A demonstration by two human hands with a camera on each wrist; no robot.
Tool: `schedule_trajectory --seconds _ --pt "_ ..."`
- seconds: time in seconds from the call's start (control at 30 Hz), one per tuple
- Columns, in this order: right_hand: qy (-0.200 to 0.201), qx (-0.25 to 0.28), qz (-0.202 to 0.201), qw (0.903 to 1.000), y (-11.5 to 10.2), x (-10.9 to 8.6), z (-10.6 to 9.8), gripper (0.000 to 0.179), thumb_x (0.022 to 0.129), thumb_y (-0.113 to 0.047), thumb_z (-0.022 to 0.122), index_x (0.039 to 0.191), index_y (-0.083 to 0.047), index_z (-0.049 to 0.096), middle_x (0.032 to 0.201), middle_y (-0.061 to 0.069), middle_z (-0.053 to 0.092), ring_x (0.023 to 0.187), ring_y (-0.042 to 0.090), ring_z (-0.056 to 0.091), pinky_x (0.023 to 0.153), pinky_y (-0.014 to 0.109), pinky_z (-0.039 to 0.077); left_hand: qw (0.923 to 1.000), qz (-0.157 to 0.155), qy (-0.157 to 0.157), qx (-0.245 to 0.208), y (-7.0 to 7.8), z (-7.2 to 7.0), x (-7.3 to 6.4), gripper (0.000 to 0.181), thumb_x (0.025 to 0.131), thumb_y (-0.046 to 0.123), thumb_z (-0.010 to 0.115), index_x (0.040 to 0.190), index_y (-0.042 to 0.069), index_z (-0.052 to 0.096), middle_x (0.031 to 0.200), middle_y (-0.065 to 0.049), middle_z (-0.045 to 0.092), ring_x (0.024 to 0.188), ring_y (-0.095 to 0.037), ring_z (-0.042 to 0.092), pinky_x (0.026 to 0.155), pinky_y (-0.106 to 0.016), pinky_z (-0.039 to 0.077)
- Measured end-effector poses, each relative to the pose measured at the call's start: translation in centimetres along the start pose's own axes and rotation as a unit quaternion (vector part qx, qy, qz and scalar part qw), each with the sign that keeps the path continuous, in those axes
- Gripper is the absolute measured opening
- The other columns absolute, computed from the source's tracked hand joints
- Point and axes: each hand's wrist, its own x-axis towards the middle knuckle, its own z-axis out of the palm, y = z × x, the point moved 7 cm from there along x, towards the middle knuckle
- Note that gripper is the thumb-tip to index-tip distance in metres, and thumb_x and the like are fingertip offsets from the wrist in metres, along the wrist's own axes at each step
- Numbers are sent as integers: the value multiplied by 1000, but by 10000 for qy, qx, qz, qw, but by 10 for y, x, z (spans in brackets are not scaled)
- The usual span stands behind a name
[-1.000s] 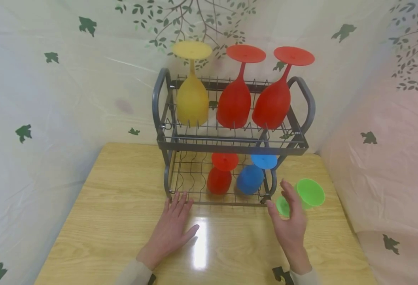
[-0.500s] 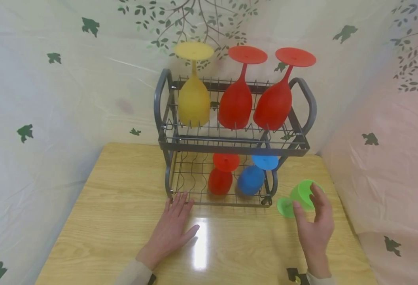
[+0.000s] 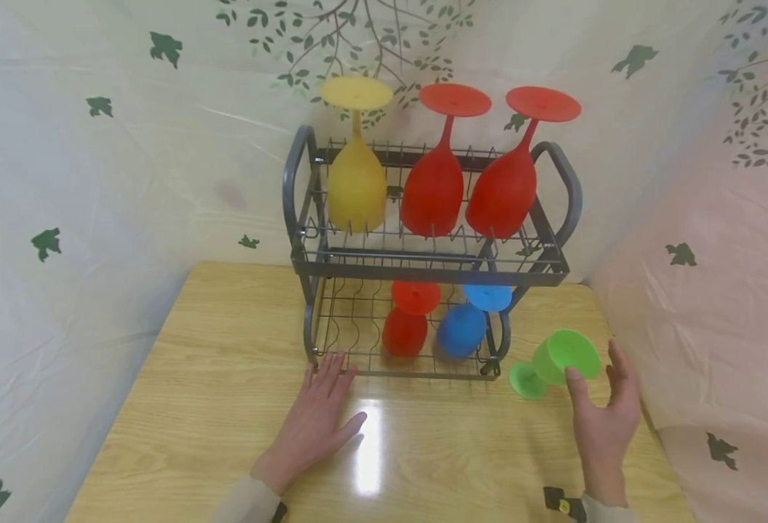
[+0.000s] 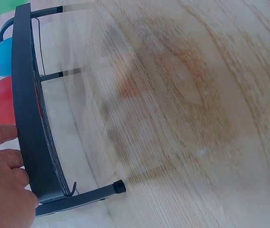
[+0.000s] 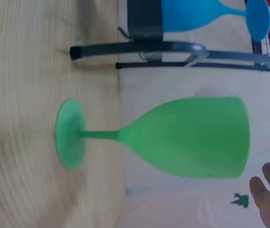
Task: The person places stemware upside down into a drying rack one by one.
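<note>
A green plastic wine glass [image 3: 549, 359] stands upright on the table to the right of the rack. My right hand [image 3: 607, 430] is beside and above its rim, fingers spread and thumb apart. In the right wrist view the fingers [image 5: 269, 178] are clear of the green glass [image 5: 187, 137]. With fingers extended, my left hand [image 3: 309, 421] rests at the front edge of the dark two-tier dish rack [image 3: 423, 274]. In the left wrist view its fingertips touch the rack's front rail [image 4: 28, 109].
Upside down on the upper tier are a yellow wine glass [image 3: 356, 185] and two red ones, one at the centre [image 3: 432, 192] and one at the right [image 3: 503, 190]. Below stand an inverted red glass [image 3: 405, 333] and a blue glass [image 3: 461, 331]. A printed curtain [image 3: 128, 181] surrounds the table.
My right hand has moved rightward from in front of the green glass's stem to the outer side of its bowl. The left hand stays at the rack's edge.
</note>
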Motion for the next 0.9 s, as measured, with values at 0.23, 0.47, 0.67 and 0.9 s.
schedule_trajectory --seconds 0.23,0.47,0.67,0.9 --pt "-457 18 759 9961 19 1 -1 77 89 5 74 157 -8 41 161 9 42 147 17 39 120 22 32 10000 -42 -10 -67 0 -1 0 76 95 50 65 151 1 49 165 -24 29 149 -46 32 121 -66 23" --pt "-876 581 1475 9835 44 -4 4 81 92 8 70 162 -10 32 165 16 33 151 20 33 121 20 28 9999 -57 -103 -13 0 0 -1 77 97 53 61 153 2 47 165 -24 29 151 -45 31 121 -65 22" --pt "-1077 910 1770 9741 57 -8 7 85 91 10 69 162 -9 27 166 17 30 151 23 32 121 20 28 9998 -100 -178 -9 -1 1 -1 77 98 54 60 154 2 47 167 -21 24 152 -44 29 121 -64 22" --pt "-1318 1080 2267 9590 73 -11 10 94 91 12 69 166 -14 18 169 14 25 155 23 28 121 21 28 9997 -115 -189 -35 -1 1 -1 77 98 53 60 153 2 47 167 -22 23 152 -44 28 121 -64 22"
